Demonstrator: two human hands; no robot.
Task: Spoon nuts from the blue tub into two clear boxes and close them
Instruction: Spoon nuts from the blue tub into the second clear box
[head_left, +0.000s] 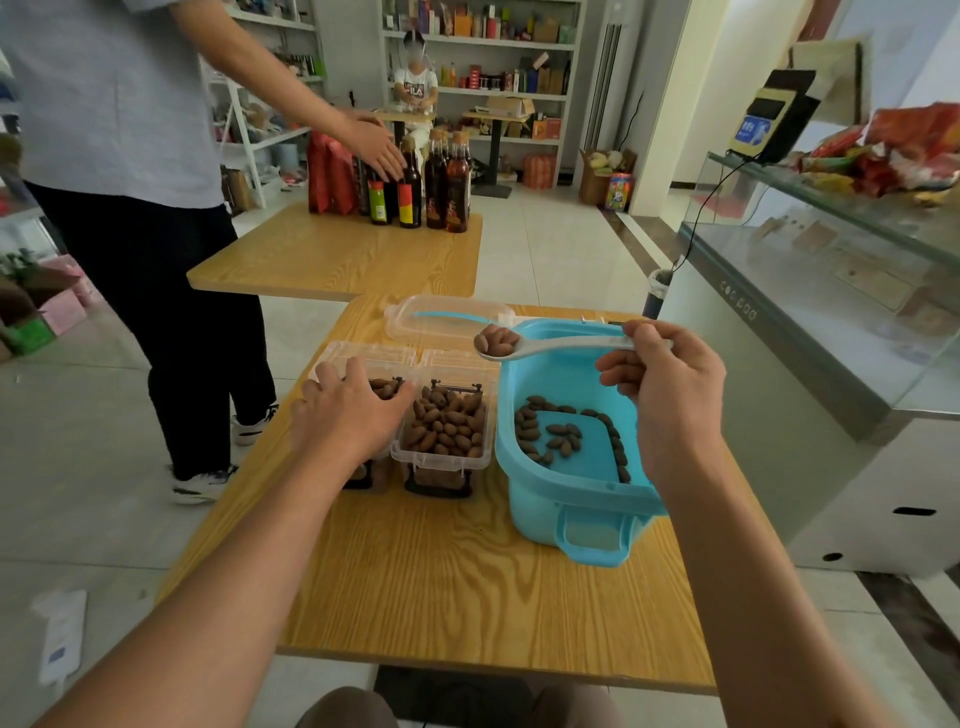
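Two forearms reach over the near edge of the wooden table (441, 571). Her or his right hand (670, 395) pinches the handle of a white spoon (524, 345) loaded with nuts (497, 340), held above the blue tub's (561, 499) far rim. Its left hand (348, 410) lies spread over the left clear box (363, 364), covering its mouth; the right clear box (444, 431) beside it looks nearly full. Tipping the level spoon early would likely scatter nuts onto the table, and the covering hand blocks pouring left. A clear lid (447, 319) lies at the far edge.
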